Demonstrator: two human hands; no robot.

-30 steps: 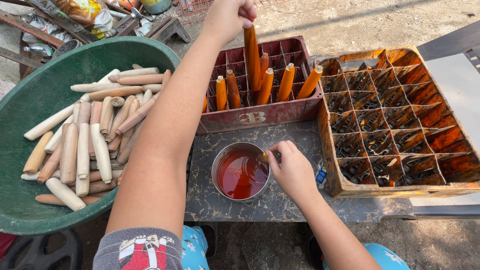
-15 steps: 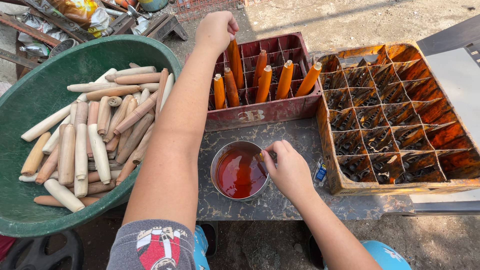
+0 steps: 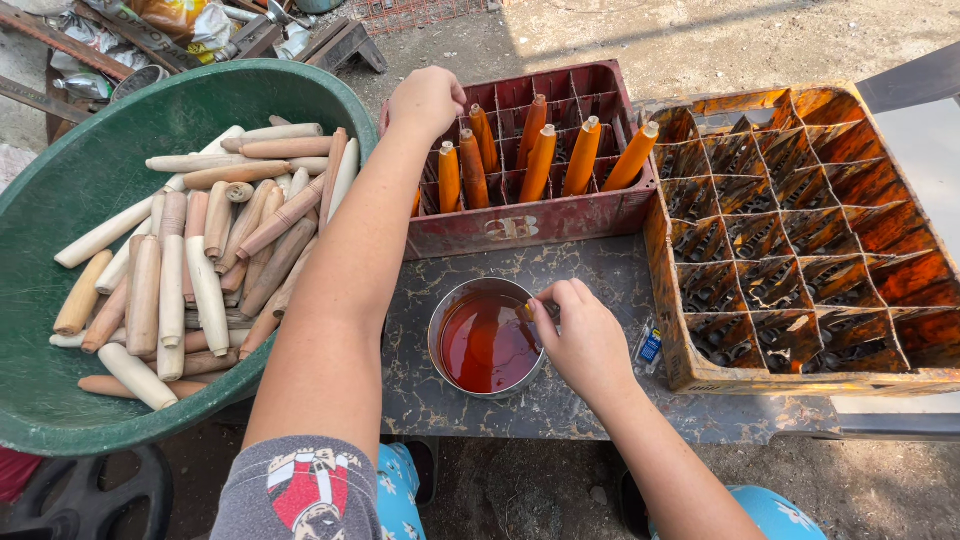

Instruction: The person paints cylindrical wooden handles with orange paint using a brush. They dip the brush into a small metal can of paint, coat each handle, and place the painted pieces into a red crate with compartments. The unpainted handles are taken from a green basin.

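Note:
My left hand (image 3: 425,100) reaches out over the left end of a red compartment crate (image 3: 520,225). Its fingers are curled beside the top of an orange-stained wooden handle (image 3: 482,140), and I cannot tell whether they grip it. Several more stained handles (image 3: 583,152) stand upright in the crate's cells. My right hand (image 3: 585,340) rests on the marbled tabletop (image 3: 600,270), fingertips pinched on the right rim of a round metal can (image 3: 487,340) filled with red-brown stain.
A big green tub (image 3: 70,200) at the left holds several bare wooden handles (image 3: 200,270). An orange-stained divided crate (image 3: 800,240) stands at the right. A small blue object (image 3: 650,347) lies beside it. Scrap metal and bags lie at the top left.
My left hand has come down with a stained handle and set it upright in the red crate, then dropped to its left side. My right hand has stayed at the can.

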